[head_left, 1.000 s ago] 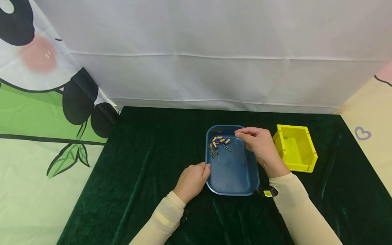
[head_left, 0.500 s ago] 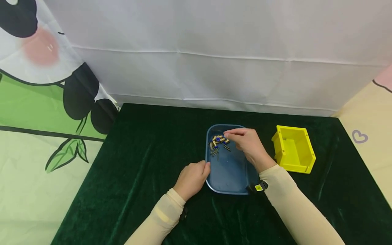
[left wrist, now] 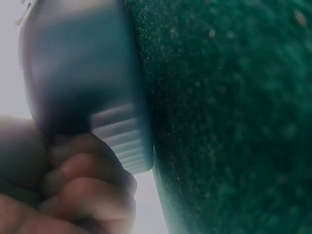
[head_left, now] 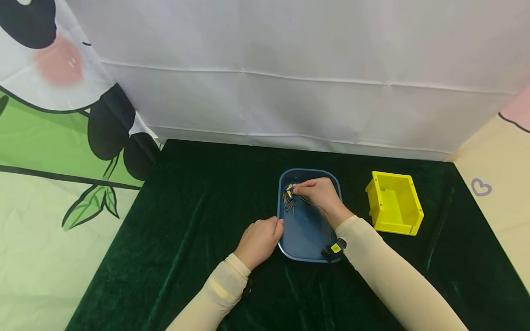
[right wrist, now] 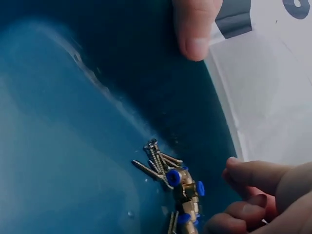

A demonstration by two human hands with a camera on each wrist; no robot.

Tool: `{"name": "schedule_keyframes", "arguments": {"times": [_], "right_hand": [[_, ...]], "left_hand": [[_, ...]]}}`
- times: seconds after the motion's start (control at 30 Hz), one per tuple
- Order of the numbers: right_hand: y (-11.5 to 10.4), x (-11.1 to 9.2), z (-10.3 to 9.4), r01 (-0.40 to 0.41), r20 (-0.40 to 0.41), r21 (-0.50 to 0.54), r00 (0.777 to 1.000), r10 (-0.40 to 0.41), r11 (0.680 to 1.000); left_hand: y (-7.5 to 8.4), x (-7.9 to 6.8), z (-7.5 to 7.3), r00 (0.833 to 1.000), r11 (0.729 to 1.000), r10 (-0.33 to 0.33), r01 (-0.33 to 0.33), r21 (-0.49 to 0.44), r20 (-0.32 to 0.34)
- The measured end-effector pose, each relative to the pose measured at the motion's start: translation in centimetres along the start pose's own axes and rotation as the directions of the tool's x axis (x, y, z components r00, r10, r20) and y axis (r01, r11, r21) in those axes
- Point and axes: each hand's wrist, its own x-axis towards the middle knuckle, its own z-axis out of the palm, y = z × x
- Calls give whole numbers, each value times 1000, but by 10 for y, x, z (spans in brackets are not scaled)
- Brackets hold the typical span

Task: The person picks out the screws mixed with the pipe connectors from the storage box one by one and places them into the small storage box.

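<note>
My left hand (head_left: 258,241) grips the left side of a blue plastic tray (head_left: 302,235). Its thumb (right wrist: 196,36) lies over the rim in the right wrist view, while the curled fingers show against the outer wall (left wrist: 80,63) in the left wrist view. Inside the tray, brass push-in fittings (right wrist: 186,191) with blue collars lie heaped beside several screws (right wrist: 157,163). My right hand (head_left: 325,195) reaches over this heap, fingertips right at the fittings in the head view. In the right wrist view its fingers are loosely bent, with nothing visible between them.
A yellow bin (head_left: 395,204) stands to the right of the tray, with a small screw (head_left: 382,189) inside. Dark green cloth (head_left: 215,193) covers the table. Behind it hangs a white sheet (head_left: 290,105), and a printed panda sheet (head_left: 62,92) hangs at the left.
My right hand has moved left and slightly down, from the tray's right side to the heap of fittings. My left hand keeps its hold on the tray.
</note>
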Motion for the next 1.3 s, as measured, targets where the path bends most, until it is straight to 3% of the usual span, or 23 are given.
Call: {"name": "schedule_keyframes", "arguments": {"times": [0.43, 0.63, 1.1, 1.3], "right_hand": [[13, 10, 5, 10, -44, -215, 999, -19, 977], [14, 11, 7, -1, -39, -264, 999, -10, 965], [15, 13, 15, 62, -21, -335, 997, -73, 940], [11, 11, 12, 45, -41, -301, 997, -60, 953]], "left_hand": [[2, 0, -1, 999, 1000, -21, 21, 11, 33], [2, -1, -2, 999, 1000, -16, 16, 1, 35], [1, -2, -2, 1000, 1000, -5, 5, -2, 17], [0, -2, -1, 1000, 1000, -8, 8, -11, 13]]}}
